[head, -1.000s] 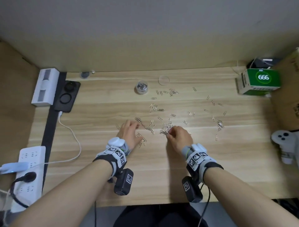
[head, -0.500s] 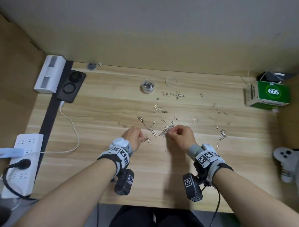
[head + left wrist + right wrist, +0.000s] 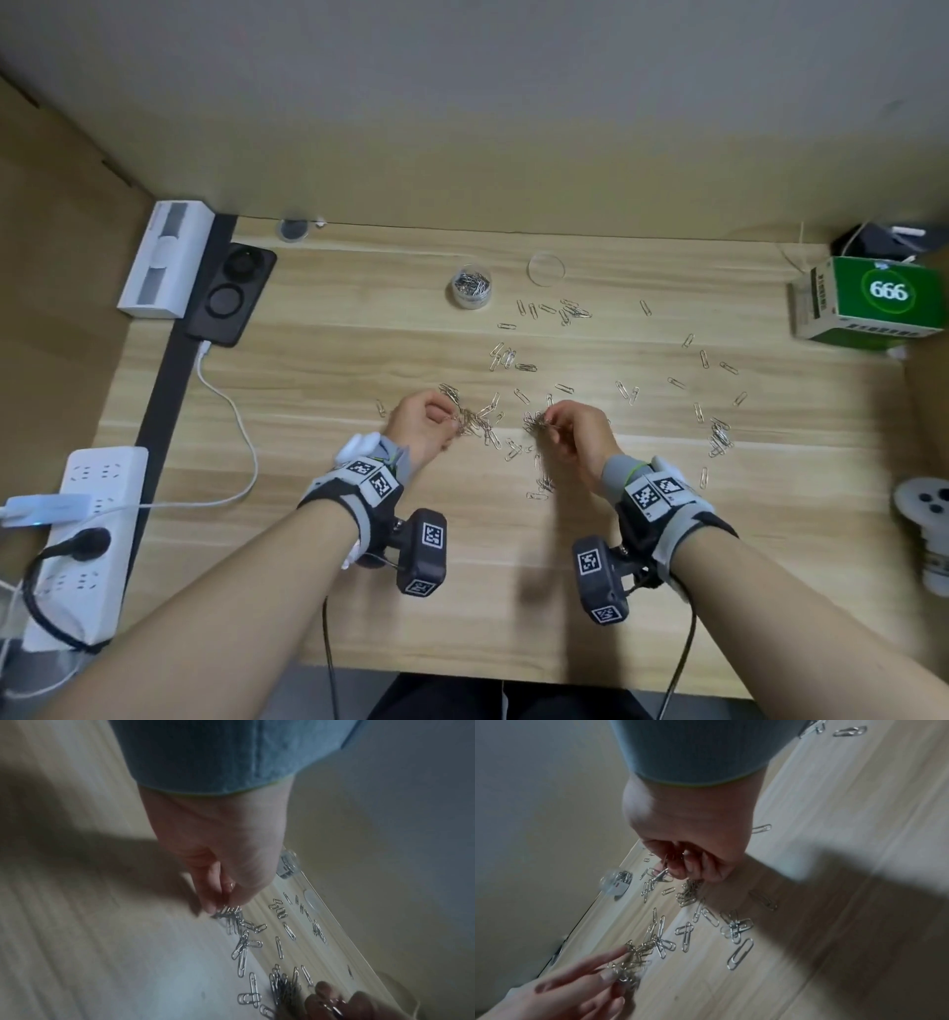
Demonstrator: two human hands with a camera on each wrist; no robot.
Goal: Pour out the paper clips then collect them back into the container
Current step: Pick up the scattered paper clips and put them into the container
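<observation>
Silver paper clips (image 3: 524,367) lie scattered over the middle of the wooden desk (image 3: 359,580). A small clear round container (image 3: 471,285) with some clips inside stands at the back, its clear lid (image 3: 546,268) beside it on the right. My left hand (image 3: 429,424) pinches a bunch of paper clips (image 3: 227,910) with curled fingers just above the desk. My right hand (image 3: 572,431) is close to its right and holds a cluster of paper clips (image 3: 666,869) in curled fingers. More loose clips (image 3: 685,934) lie between the two hands.
A green box (image 3: 873,303) marked 666 stands at the back right. A white power strip (image 3: 87,539), a black charging pad (image 3: 231,293) and a white cable (image 3: 226,406) lie at the left. A white object (image 3: 924,524) sits at the right edge.
Both hands have lifted slightly and closed round clips. The left hand went from flat on the desk to a pinch. The head view has shifted down.
</observation>
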